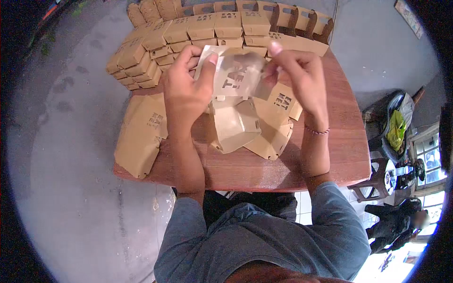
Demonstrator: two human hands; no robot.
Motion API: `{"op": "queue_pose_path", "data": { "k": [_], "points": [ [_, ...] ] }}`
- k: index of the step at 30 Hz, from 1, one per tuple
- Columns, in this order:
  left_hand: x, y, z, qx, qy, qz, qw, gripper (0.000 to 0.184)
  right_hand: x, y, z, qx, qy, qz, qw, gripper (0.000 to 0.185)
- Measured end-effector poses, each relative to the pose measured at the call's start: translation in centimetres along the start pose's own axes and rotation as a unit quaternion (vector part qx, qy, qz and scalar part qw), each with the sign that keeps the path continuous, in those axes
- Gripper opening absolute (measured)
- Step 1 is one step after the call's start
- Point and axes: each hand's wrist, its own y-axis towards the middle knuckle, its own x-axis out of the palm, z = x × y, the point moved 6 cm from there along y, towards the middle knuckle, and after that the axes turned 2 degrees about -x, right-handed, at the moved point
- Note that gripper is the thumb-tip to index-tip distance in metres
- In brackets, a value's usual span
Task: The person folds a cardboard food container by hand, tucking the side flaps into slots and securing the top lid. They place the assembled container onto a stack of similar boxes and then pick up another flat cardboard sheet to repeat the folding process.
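A partly folded brown takeaway box (236, 123) is held up over the table, its printed lid (226, 70) raised toward the top. My left hand (191, 85) grips the lid's left edge, thumb on the near face and fingers behind. Close to the lid's right side is my right hand (302, 78), thumb stretched up and apart from the fingers. Its fingertips and that side of the lid are blurred, so contact there is unclear. Flat "EAT ME!" cardboard blanks lie on the table, one blank (139, 137) by my left forearm and another blank (276, 129) under the box.
Stacked folded boxes (203, 28) line the far side of the wooden table (339, 141), with open-topped boxes (302, 21) at far right. A stool (377, 181), a dark chair with bags (394, 125) and another person (394, 224) are off to the right.
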Motion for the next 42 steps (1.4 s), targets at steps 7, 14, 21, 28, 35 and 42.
{"op": "queue_pose_path", "data": {
  "k": [7, 14, 21, 28, 35, 42],
  "points": [
    [1.9, -1.4, 1.9, 0.041, -0.095, -0.057, 0.993, 0.016, 0.4, 1.0, 1.6, -0.008, -0.016, -0.012, 1.0, 0.031],
    [2.2, -1.7, 2.0, -0.05, -0.164, -0.128, 0.977, 0.015, -0.2, 0.5, 0.9, -0.091, 0.06, -0.005, 0.994, 0.014],
    [2.2, -1.8, 1.7, -0.038, -0.235, -0.113, 0.965, 0.014, 0.3, 0.3, -0.6, -0.22, -0.054, -0.045, 0.973, 0.01],
    [2.7, -1.8, 2.9, 0.078, -0.23, -0.031, 0.969, 0.013, 1.5, -0.1, -1.5, -0.324, -0.118, -0.043, 0.938, 0.009],
    [1.9, -1.8, 3.4, 0.107, -0.164, 0.002, 0.981, 0.013, 1.9, -0.5, -2.2, -0.353, -0.13, -0.035, 0.926, 0.008],
    [1.8, -1.9, 3.4, 0.133, -0.157, 0.022, 0.978, 0.011, 2.2, -0.9, -2.6, -0.368, -0.148, -0.02, 0.918, 0.007]
  ]
}}
